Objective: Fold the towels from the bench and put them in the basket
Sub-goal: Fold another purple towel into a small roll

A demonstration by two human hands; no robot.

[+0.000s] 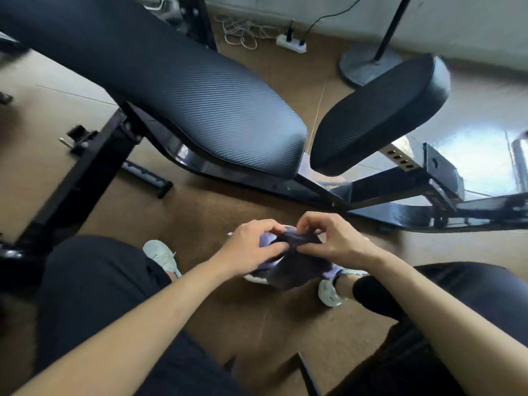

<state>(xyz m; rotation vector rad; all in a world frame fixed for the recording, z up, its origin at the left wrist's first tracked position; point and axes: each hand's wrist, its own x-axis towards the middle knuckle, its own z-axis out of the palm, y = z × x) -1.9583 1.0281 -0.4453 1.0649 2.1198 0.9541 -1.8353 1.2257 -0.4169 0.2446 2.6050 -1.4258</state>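
A small purple towel [297,267] hangs bunched between my knees, low in the middle of the head view. My left hand [251,247] pinches its upper left edge. My right hand [340,241] pinches the upper right edge, fingertips close to the left hand's. A white rim [254,278], perhaps the basket, peeks out just under the towel; most of it is hidden. The black padded bench [200,95] stretches across the upper half, with no towels lying on its pads.
The bench's smaller seat pad [380,115] and black steel frame [400,207] stand ahead and to the right. A lamp stand base [368,67], a power strip [291,42] and loose cables lie on the brown floor at the back. My white shoes [163,257] flank the towel.
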